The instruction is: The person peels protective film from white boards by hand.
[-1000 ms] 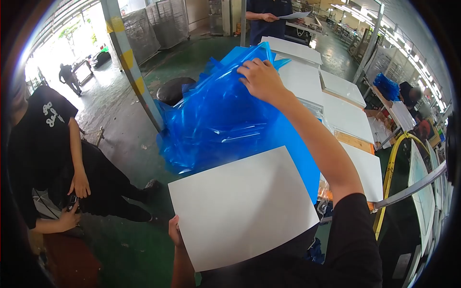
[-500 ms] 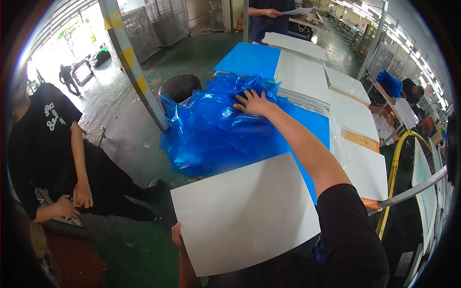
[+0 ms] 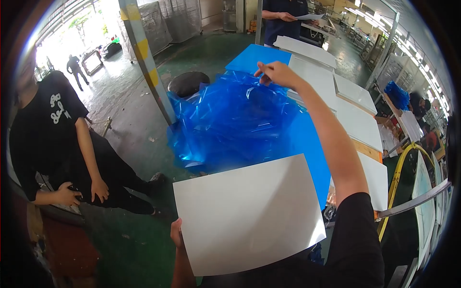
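My left hand [image 3: 176, 234] grips the left edge of a white rectangular sheet [image 3: 249, 216], its thumb on the face and its other fingers hidden behind. The sheet lies tilted in front of my body. My right hand [image 3: 277, 75] is raised over the back right edge of a large crumpled heap of clear blue film [image 3: 235, 120]. Its fingers are bent but apart, and I see nothing between them. Flat blue sheets [image 3: 314, 144] lie right of the heap, with a blue board [image 3: 259, 58] behind it.
Stacks of white boards [image 3: 357, 120] stand on the right. A striped post [image 3: 149, 62] rises behind the heap beside a dark round stool [image 3: 188, 84]. A person in black [image 3: 53, 129] is at the left, another [image 3: 283, 21] holds paper at the back. A yellow rail [image 3: 396, 177] curves at right.
My right hand has lifted off the blue film and moved up and right, its spread fingers now bent. The view has shifted slightly. My left hand still holds the white sheet.
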`<action>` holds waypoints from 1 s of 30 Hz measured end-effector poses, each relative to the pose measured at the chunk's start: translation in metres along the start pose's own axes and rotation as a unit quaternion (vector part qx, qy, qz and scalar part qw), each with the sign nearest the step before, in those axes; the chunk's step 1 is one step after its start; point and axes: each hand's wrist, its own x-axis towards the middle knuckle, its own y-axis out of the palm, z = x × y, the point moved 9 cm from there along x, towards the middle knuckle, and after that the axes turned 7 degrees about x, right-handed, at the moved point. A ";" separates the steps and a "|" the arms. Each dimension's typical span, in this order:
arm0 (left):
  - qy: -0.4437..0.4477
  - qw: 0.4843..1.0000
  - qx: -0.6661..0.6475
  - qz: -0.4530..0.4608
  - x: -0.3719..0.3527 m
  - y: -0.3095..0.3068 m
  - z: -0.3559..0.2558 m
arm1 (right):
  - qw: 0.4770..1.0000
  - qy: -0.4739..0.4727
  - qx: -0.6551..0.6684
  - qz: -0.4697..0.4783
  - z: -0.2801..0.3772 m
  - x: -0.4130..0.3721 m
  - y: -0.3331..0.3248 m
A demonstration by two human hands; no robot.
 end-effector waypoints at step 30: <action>-0.132 0.920 0.049 0.367 0.023 0.365 0.103 | 0.593 0.078 0.579 -0.554 -0.100 -0.616 0.056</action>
